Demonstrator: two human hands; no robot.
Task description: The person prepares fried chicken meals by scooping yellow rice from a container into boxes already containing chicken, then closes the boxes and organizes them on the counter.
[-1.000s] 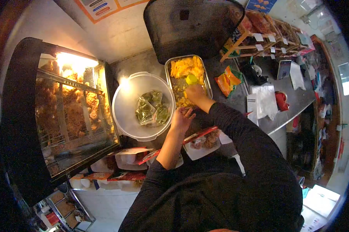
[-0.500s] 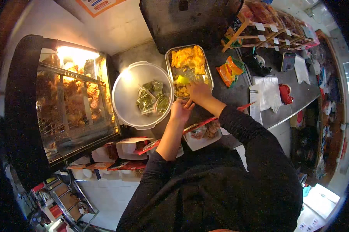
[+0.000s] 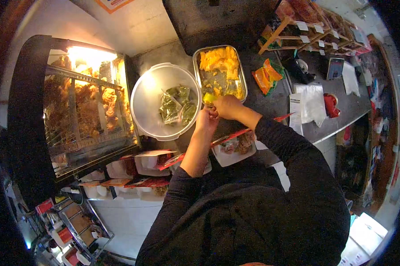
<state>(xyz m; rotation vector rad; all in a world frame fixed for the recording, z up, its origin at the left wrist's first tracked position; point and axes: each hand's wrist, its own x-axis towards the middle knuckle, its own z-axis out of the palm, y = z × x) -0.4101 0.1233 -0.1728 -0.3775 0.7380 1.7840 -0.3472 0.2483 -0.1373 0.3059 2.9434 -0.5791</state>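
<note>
A metal tray (image 3: 242, 71) holds yellow-orange food pieces (image 3: 219, 60), heaped at its far end and sparse toward the near end. At the tray's near left corner, my right hand (image 3: 228, 107) is closed on a small bright yellow object (image 3: 209, 98) whose kind I cannot make out. Close against it, just below and to the left, my left hand (image 3: 206, 120) has its fingers curled; whatever they may hold is hidden. Left of both hands stands a large translucent plastic bowl (image 3: 147, 95) with several dark green clear-wrapped packets (image 3: 175, 105) inside.
A lit glass display cabinet (image 3: 89, 111) with fried food stands at the left. White boxes (image 3: 228, 158) with red flaps line the near counter edge. Rightward lie an orange-and-green packet (image 3: 267, 76), clear plastic bags (image 3: 310, 104), a phone (image 3: 335, 68) and a wooden rack (image 3: 277, 35).
Both hands and the yellow object have drawn back from inside the tray to its near edge. My left fingers, partly extended before, are now curled in beside my right hand.
</note>
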